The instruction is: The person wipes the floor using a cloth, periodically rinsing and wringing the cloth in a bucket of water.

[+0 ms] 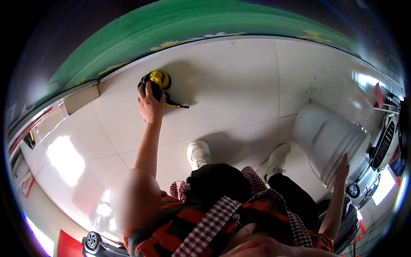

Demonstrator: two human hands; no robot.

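My left hand (151, 105) grips a bunched black and yellow cloth (160, 80) out ahead on the left. A thin tail of the cloth trails to the right, close to the floor. On the right, my right hand (342, 172) holds the ridged rim of a translucent white plastic bucket (321, 128). The bucket leans, with its base towards the wall panel and its mouth towards the lower right. What is inside it cannot be seen from here.
Pale glossy floor tiles (224, 86) lie before me, with dark specks (310, 91) ahead of the bucket. A green printed panel (205, 22) curves along the far side. My white shoes (198, 154) are planted below. Parked cars (383, 141) stand at the right.
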